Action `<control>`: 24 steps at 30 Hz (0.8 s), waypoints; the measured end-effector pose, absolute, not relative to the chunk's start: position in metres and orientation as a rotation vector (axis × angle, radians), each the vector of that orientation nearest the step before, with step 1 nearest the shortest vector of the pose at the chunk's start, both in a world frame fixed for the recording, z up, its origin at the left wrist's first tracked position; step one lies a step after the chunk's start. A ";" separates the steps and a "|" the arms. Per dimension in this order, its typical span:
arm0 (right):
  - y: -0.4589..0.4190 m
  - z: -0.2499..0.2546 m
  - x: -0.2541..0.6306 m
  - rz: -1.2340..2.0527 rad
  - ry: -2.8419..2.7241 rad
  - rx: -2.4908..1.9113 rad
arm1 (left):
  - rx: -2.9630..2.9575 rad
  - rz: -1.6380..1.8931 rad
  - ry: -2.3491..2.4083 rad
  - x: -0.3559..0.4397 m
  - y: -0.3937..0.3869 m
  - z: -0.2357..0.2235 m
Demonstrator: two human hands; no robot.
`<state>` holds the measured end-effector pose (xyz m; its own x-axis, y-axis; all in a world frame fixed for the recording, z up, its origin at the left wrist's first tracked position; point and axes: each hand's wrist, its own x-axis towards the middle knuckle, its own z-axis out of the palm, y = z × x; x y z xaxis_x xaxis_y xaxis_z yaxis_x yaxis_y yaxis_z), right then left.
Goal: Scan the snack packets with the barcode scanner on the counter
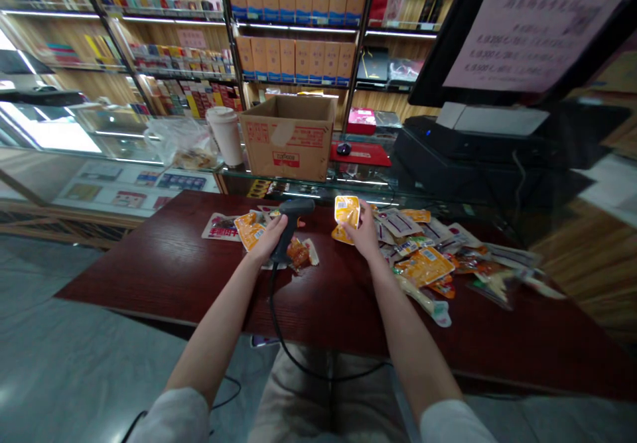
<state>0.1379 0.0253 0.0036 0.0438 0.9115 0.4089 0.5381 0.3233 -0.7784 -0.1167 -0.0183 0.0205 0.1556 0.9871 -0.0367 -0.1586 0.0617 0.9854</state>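
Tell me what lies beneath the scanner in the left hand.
On the table, an orange packet shows left of the scanner and a reddish-brown packet right of it. Whatever lies directly beneath is hidden by the scanner and the left hand.

Reddish-brown table [323, 310], packets [426, 265] in two groups

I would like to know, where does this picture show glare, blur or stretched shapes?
Head view: white glare at the far left, bright light strips in the background; head view: small print on the sign and on the packet in the right hand is blurred; head view: the monitor looks tilted, stretched.
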 end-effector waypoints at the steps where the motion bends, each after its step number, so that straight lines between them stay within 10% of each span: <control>1: 0.026 0.004 0.143 0.467 -1.646 -1.352 | 1.117 1.136 0.997 -0.119 -0.018 0.022; 14: 0.022 0.006 0.175 -0.303 -1.547 -1.878 | 1.038 1.340 1.185 -0.157 -0.004 0.020; 24: 0.022 -0.005 0.154 -0.105 -1.984 -1.907 | 0.970 1.397 1.156 -0.172 -0.001 0.017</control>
